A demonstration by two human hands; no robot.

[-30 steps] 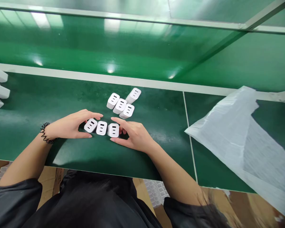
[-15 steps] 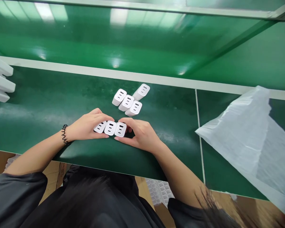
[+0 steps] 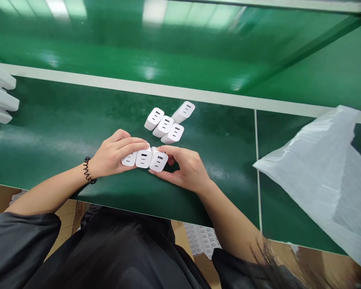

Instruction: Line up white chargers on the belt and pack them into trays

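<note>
Three white USB chargers stand side by side between my hands, port faces up. My left hand (image 3: 116, 154) is closed around the left charger (image 3: 129, 159) and the middle charger (image 3: 143, 159), fingers along the far side and thumb on the near side. With thumb and fingers, my right hand (image 3: 186, 166) grips the right charger (image 3: 158, 161), which leans a little away from the middle one at the top. Just beyond my hands is a loose cluster of several more chargers (image 3: 163, 126), with one charger (image 3: 183, 112) lying tilted at its back right.
More white chargers (image 3: 3, 99) lie at the far left edge. A thin white sheet (image 3: 315, 160) covers part of the green table (image 3: 225, 160) on the right. Behind runs a shiny green panel (image 3: 180, 52). Plastic trays (image 3: 203, 239) and cardboard show below the table edge.
The right charger has tilted and come slightly apart from the middle one as my right hand shifted right. My left fingers now reach farther over the middle charger. The view has moved slightly.
</note>
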